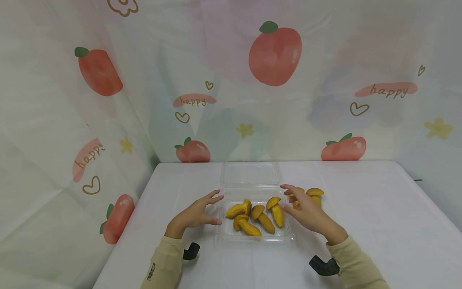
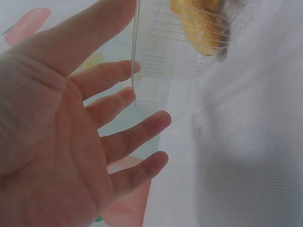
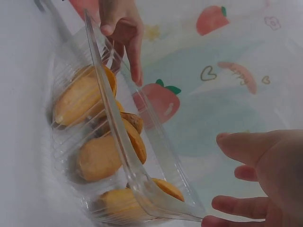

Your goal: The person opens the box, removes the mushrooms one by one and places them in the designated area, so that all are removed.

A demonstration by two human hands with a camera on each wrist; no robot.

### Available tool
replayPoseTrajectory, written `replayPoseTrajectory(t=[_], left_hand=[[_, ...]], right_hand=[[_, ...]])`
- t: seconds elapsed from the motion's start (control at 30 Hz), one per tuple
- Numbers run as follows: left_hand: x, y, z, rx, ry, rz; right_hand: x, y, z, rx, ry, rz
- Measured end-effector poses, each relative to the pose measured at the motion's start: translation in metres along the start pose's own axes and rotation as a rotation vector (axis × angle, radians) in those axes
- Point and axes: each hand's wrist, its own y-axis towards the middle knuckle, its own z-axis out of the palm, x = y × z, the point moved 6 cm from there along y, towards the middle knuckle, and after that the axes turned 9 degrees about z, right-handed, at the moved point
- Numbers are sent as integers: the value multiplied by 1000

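Note:
A clear plastic clamshell box (image 1: pixel 252 239) lies with its lid (image 1: pixel 250 174) folded back, and several yellow-brown mushrooms (image 1: pixel 266 221) rest inside it. My left hand (image 1: pixel 196 213) is at the box's left side, fingers spread and the thumb and some fingertips at the rim (image 2: pixel 135 52). On the opposite side, my right hand (image 1: pixel 308 214) reaches over the right edge with loosely extended fingers. In the right wrist view, one of its fingertips is by the rim's corner; contact is hard to tell. Neither hand holds a mushroom.
Beyond the right hand, more mushrooms (image 1: pixel 316 193) are on the white table (image 1: pixel 379 208), partly hidden by the fingers. A printed fruit cloth (image 1: pixel 223 52) hangs behind the table and along its left side. Black wrist-worn pieces (image 1: pixel 325 266) stick out inward from both sleeves.

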Motion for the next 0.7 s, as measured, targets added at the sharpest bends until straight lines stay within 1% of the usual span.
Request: replayPoseTrajectory(t=[0.17,0.33,0.43,0.57,0.7], left_hand=[[1,0,0,-6,0,-12],[2,0,0,-12,2,-28],[2,1,0,-11,2,-25],[3,1,0,-7,8,-15],[4,2,0,-6,8,-13]], right_hand=[[4,-1,4,-10,-39,-18],[10,-3,8,-23,-37,-50],[13,-4,14,-2,-20,-71],[18,-6,24,58,36,-98],[23,-9,32,98,62,-121]])
